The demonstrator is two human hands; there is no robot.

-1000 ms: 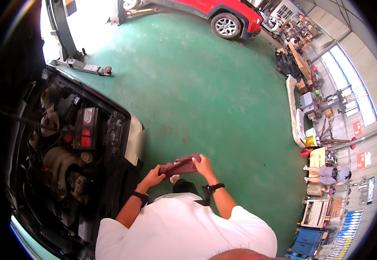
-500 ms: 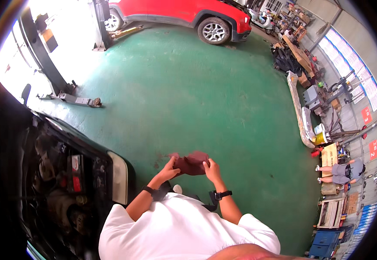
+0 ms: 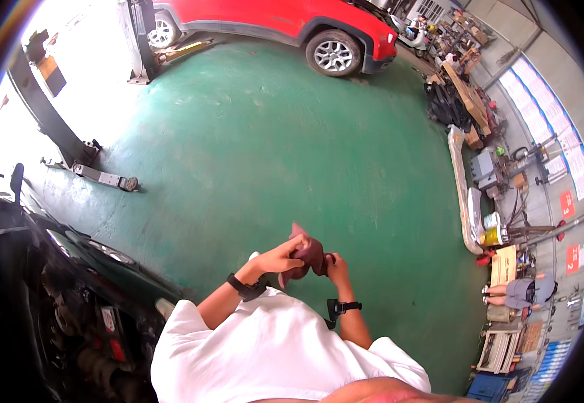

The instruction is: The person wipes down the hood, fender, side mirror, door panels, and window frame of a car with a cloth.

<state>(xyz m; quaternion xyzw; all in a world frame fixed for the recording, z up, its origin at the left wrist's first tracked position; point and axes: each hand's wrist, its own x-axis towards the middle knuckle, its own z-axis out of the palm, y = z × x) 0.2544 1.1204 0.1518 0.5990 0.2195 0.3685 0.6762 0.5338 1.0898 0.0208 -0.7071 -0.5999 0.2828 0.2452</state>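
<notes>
My left hand (image 3: 288,254) grips a maroon cloth (image 3: 312,253) near the middle of the view, in front of my white shirt. My right hand (image 3: 335,267) holds the cloth's other side, a little lower and to the right. The cloth is bunched and folded between them, with one corner sticking up. A black strap is on each wrist. At my left, the dark engine bay (image 3: 97,356) of a black car is open, mostly in shadow.
A grey lift post (image 3: 60,134) with a low arm stands at the left on the green floor (image 3: 272,161). A red car (image 3: 272,20) is across from me. Timber, boxes, tools and a blue cabinet (image 3: 486,386) line the right wall, where another person (image 3: 520,290) bends over.
The cloth has gone from stretched out to bunched and twisted, my left hand moving up and right toward my right hand. My view has swung away from the engine bay, which now sits lower left.
</notes>
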